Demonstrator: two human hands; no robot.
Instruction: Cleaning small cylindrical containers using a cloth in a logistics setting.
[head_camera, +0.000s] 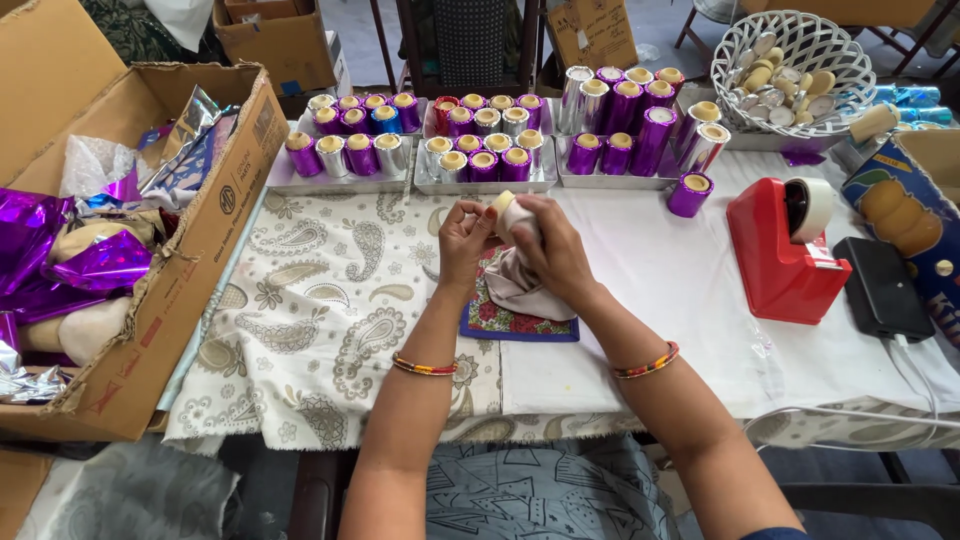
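Head view: L hand (463, 240) and R hand (552, 250) meet over a floral mat (520, 322) at table centre. R fingers clamped on a cream cylinder (503, 208) w/ beige cloth (520, 285) wrapped round it; L fingertips pinch its top end. Foil-wrapped cylinders stand in trays (340, 178) beyond. Red tape dispenser (785, 250) to the R, white basket (790, 70) behind it. Cardboard box (190, 250) w/ purple foil at L.
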